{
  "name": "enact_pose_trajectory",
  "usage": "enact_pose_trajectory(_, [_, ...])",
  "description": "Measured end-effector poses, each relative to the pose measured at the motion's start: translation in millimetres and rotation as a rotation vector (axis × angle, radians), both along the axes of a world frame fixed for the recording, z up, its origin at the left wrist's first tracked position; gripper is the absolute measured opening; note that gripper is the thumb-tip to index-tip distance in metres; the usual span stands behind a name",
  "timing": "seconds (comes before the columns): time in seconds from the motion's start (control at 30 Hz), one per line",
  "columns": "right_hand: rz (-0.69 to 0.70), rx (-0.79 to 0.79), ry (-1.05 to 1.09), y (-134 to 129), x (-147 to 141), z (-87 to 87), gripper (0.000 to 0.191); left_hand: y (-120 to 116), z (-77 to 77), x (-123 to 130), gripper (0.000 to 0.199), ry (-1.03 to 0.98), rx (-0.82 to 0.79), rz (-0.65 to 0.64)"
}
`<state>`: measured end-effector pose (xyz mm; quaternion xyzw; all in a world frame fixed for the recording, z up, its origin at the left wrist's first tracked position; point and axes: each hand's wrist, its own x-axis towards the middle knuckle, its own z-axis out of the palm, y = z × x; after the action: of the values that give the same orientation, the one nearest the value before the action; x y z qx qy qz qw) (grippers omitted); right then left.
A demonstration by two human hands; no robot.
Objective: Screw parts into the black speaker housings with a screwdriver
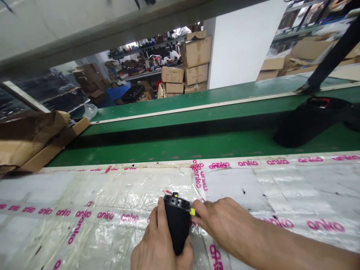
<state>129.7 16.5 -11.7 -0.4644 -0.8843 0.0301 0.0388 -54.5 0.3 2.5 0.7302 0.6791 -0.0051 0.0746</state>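
A black fabric-covered cylindrical housing [178, 228], perhaps a speaker body, stands tilted over the work surface. My left hand [160, 240] is wrapped around it, fingers on the left side and thumb on the right. A dark rim with small holes tops the housing, and thin red wires [168, 192] stick out behind it. Beside the rim's right edge, my right hand [216, 221] pinches a small bright yellow piece [192, 212]. Its fingers hide most of that piece, so its kind is unclear.
Plastic sheeting with pink-printed tape [101, 195] covers the work surface. Behind it runs a green bench top [157, 144]. At the right stands another black cylindrical housing [298, 123]; an open cardboard box [56, 146] is at the left. Stacked cartons [197, 56] are farther back.
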Motion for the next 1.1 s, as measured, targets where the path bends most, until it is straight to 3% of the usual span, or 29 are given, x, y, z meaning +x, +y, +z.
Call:
enact_pose_trajectory(0.27, [-0.014, -0.041, 0.060, -0.6, 0.2, -5.9, 0.011, 6.2, 7.2, -6.3, 0.085, -0.062, -0.107, -0.004])
enact_pose_trajectory(0.43, [-0.007, -0.040, 0.200, 4.2, 1.0, -9.2, 0.018, 8.9, 8.0, -7.3, 0.085, -0.077, -0.088, 0.010])
enact_pose_trajectory(1.1, [-0.015, -0.010, 0.103, 1.4, 0.9, -2.8, 0.009, 3.4, 5.8, -1.2, 0.085, 0.046, -0.054, -0.046])
